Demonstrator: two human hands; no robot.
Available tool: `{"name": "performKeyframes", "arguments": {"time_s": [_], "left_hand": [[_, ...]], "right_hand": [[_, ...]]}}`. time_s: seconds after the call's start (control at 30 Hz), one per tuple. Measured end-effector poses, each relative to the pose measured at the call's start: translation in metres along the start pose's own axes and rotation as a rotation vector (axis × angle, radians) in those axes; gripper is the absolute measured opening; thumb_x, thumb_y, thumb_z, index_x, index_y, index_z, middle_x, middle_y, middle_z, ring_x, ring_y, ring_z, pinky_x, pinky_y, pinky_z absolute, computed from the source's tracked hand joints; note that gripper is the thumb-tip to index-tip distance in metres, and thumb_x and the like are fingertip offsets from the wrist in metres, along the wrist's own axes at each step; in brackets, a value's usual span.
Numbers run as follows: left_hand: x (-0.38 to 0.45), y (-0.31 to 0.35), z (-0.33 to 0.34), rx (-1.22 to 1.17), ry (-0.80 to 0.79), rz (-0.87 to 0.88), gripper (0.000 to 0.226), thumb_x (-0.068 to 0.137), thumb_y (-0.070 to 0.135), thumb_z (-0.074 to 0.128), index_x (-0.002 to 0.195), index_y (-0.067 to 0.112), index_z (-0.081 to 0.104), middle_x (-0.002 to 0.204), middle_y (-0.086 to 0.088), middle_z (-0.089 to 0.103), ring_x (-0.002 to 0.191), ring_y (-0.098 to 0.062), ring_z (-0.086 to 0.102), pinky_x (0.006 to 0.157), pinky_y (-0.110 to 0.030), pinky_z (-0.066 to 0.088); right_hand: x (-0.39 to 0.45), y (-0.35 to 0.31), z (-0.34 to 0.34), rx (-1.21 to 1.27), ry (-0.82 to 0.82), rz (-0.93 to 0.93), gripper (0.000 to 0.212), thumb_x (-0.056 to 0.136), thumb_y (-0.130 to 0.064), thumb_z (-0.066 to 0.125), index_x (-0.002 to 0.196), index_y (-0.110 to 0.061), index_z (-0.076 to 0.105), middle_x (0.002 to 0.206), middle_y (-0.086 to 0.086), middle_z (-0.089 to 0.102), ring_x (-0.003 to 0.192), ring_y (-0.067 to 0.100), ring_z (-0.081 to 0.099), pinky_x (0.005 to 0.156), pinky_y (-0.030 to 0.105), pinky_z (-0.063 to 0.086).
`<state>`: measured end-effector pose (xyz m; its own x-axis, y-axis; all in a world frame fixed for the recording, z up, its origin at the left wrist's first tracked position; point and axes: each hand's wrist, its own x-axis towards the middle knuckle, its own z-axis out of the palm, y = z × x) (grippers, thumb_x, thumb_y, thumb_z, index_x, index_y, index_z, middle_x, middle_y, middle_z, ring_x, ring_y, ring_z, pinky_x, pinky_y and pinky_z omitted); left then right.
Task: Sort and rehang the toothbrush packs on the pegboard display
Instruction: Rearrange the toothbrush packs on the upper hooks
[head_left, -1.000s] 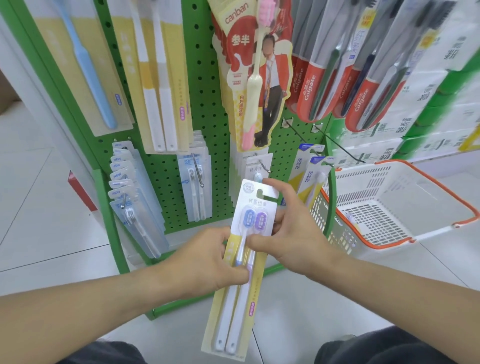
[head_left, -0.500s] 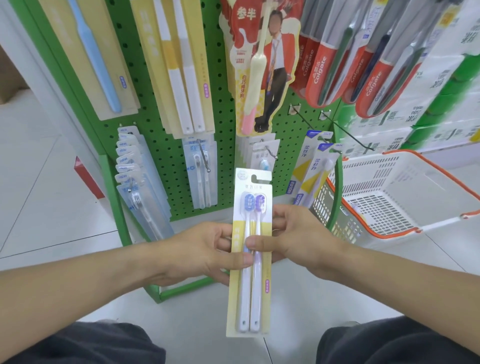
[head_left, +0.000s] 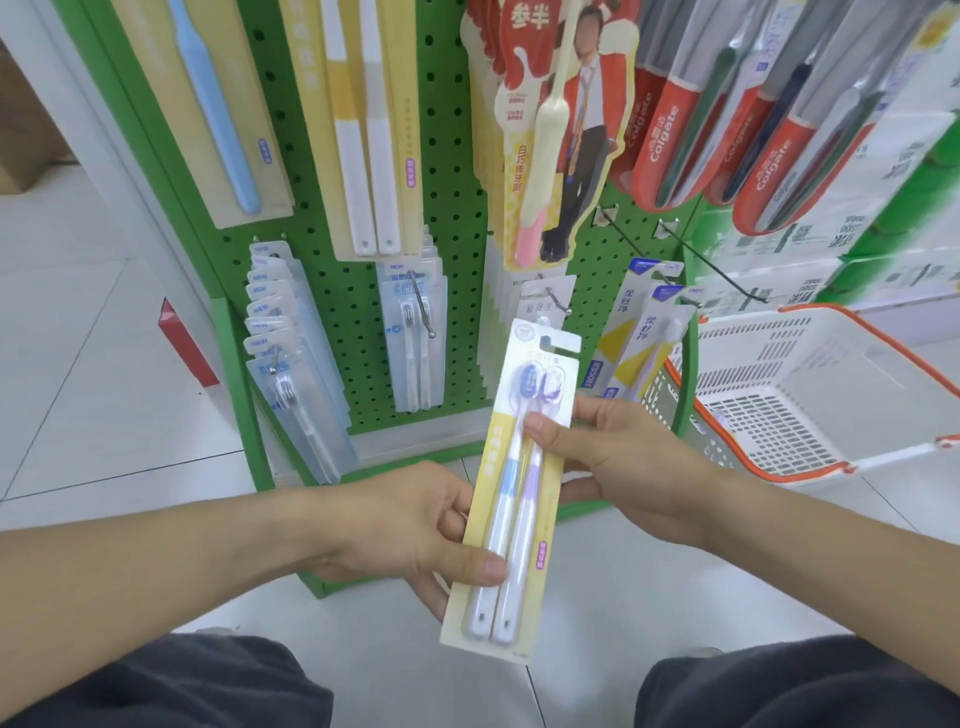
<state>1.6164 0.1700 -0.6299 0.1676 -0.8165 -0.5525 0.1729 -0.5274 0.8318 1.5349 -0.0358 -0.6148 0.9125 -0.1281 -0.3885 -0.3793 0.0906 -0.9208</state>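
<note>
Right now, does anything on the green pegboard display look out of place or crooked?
Yes. The stack of clear blister packs at the lower left of the green pegboard hangs fanned and tilted, its lower ends swung right. The yellow two-brush pack is off its hook, held by left hand and right hand.

Both forearms reach in; left hand (head_left: 415, 525) pinches the toothbrush pack (head_left: 511, 499) low on its left edge, right hand (head_left: 623, 467) pinches it higher from the right, thumbs on front.

toothbrush pack (head_left: 511, 483) pulled off peg, lowered, left hand (head_left: 410, 525) perhaps slid down
</note>
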Motion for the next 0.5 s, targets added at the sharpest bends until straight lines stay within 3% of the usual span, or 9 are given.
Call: {"name": "performKeyframes", "arguments": {"time_s": [0.13, 0.27, 0.37, 0.5], "left_hand": [[0.002, -0.001, 0.000, -0.023, 0.023, 0.028, 0.031, 0.093, 0.009, 0.069, 0.124, 0.007, 0.067, 0.115, -0.017, 0.074, 0.105, -0.028, 0.073, 0.083, -0.039, 0.063], [0.003, -0.002, 0.001, -0.011, -0.045, 0.057, 0.041, 0.089, 0.001, 0.074, 0.127, 0.011, 0.062, 0.117, -0.013, 0.073, 0.102, -0.027, 0.071, 0.087, -0.041, 0.060], [0.003, -0.004, 0.002, -0.016, -0.078, 0.080, 0.051, 0.081, -0.006, 0.078, 0.127, 0.005, 0.058, 0.108, -0.018, 0.070, 0.093, -0.036, 0.068, 0.082, -0.045, 0.059], [0.004, -0.005, 0.005, -0.039, -0.034, 0.131, 0.054, 0.080, -0.009, 0.078, 0.128, 0.008, 0.060, 0.107, -0.017, 0.071, 0.093, -0.038, 0.068, 0.079, -0.045, 0.059]], "right_hand": [[-0.007, 0.000, -0.005, -0.168, -0.235, 0.114, 0.031, 0.089, -0.005, 0.074, 0.120, -0.004, 0.070, 0.112, 0.015, 0.076, 0.105, 0.036, 0.073, 0.083, 0.042, 0.063], [-0.006, 0.002, -0.003, -0.152, -0.166, 0.089, 0.030, 0.088, -0.002, 0.074, 0.118, 0.000, 0.071, 0.109, 0.017, 0.076, 0.104, 0.039, 0.072, 0.080, 0.041, 0.064], [-0.006, 0.001, -0.004, -0.108, -0.153, 0.090, 0.031, 0.087, -0.002, 0.075, 0.118, -0.001, 0.071, 0.109, 0.016, 0.077, 0.103, 0.036, 0.073, 0.076, 0.037, 0.064], [-0.013, 0.000, -0.004, -0.267, -0.333, 0.126, 0.044, 0.082, 0.004, 0.079, 0.123, -0.007, 0.067, 0.114, 0.016, 0.075, 0.104, 0.035, 0.073, 0.078, 0.037, 0.062]]}}
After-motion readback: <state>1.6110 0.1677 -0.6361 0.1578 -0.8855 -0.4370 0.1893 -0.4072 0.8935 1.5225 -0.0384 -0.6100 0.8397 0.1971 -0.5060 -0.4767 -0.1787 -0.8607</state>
